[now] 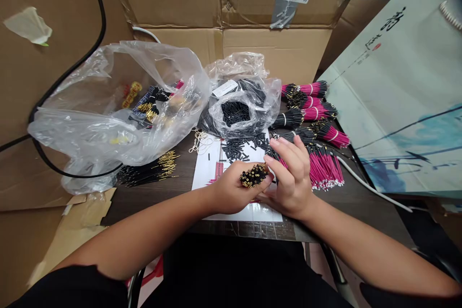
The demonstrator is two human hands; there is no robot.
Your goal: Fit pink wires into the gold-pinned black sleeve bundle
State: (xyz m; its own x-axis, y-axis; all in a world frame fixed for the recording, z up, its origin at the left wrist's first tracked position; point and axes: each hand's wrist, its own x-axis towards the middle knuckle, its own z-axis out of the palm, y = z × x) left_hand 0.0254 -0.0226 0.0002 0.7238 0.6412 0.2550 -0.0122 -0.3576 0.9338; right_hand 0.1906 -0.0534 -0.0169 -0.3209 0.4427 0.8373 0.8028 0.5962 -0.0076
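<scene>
The left hand (229, 187) is pinching a wire bundle (254, 175), gold tips angled toward the right hand (292, 178); that hand is curving just beside it, grip unclear.

Work surface: a dark bench (355, 197) with a laminate top, worn along its near edge. A white printed sheet (205, 173) lies flat at centre, with loose black sleeves (234, 150) scattered across its far end. Directly behind the sheet sits a clear bag (231, 110) containing more black sleeves. To its left, a larger clear bag (108, 130) holds gold-tipped bundles and slumps over the bench's left side. A loose batch of gold-tipped black wires (151, 171) lies in front of that bag. Small wire rings (198, 142) lie beside the sheet. Pink wire bundles (317, 115), several tied with white bands, are stacked at right. Loose pink wires (325, 168) lie nearer. A white cable (371, 187) runs across the right side.
</scene>
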